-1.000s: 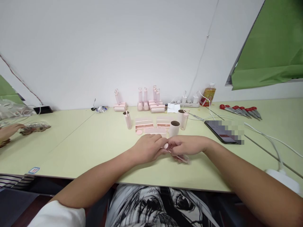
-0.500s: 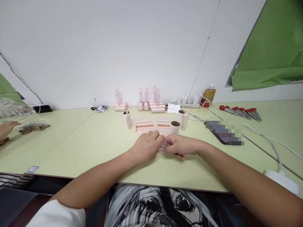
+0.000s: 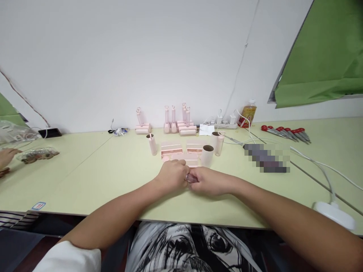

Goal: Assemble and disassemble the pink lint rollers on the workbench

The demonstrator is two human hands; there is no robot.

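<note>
My left hand point(image 3: 173, 176) and my right hand point(image 3: 213, 182) meet low over the table near its front edge. Between them shows a short stretch of a clear pinkish lint roller handle point(image 3: 192, 178), and the fingers of both hands are wrapped round it, covering its ends. Just beyond the hands lies a pink cover piece point(image 3: 190, 160). Two open pink roller cases point(image 3: 172, 151) sit behind it. White paper rolls point(image 3: 207, 155) with brown cores stand to the right, beside an upright pink handle point(image 3: 220, 144). Another pink handle point(image 3: 152, 146) stands on the left against a roll.
Several pink lint rollers point(image 3: 173, 122) stand along the wall. A power strip point(image 3: 224, 125), a drink bottle point(image 3: 247, 114), red-handled screwdrivers point(image 3: 286, 133) and a blurred phone point(image 3: 266, 158) with cables lie right. Another person's hand point(image 3: 7, 156) is at far left by a plastic-wrapped bundle point(image 3: 39, 154).
My right hand has turned over and closed further round the clear handle, its fingers now tucked under. The pink cover piece beyond my hands shows more fully. The view has shifted slightly.
</note>
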